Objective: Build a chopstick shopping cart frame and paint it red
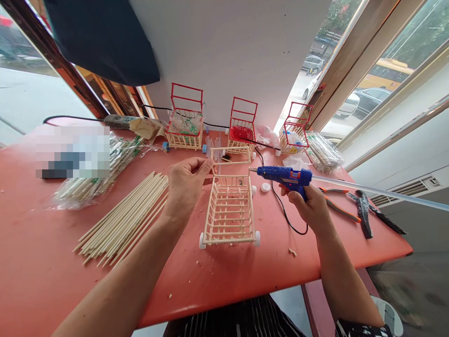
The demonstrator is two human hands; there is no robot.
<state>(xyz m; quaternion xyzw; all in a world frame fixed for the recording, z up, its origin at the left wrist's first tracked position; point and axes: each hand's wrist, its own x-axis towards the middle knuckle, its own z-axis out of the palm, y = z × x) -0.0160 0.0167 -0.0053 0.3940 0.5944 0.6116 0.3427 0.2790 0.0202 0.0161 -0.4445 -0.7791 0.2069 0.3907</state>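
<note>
A small cart built of wooden sticks (pixel 229 210) stands on the red table in front of me, with white round wheels at its corners. My left hand (pixel 187 182) pinches the upright of the cart's stick handle frame (pixel 231 156) at its left side. In my right hand (pixel 310 208) is a blue glue gun (pixel 284 175), gripped by its handle, with a long clear glue stick (pixel 379 190) sticking out of its back. The gun's nozzle points left, close to the right side of the handle frame; I cannot tell whether it touches.
A bundle of loose wooden sticks (pixel 122 217) lies at left, beside bagged sticks (pixel 80 187). Several red-trimmed carts (pixel 184 135) line the back. Pliers (pixel 342 208) and dark cutters (pixel 365 215) lie right. A black cord (pixel 286 215) curls near the glue gun; a white cap (pixel 265 187) sits beside the cart.
</note>
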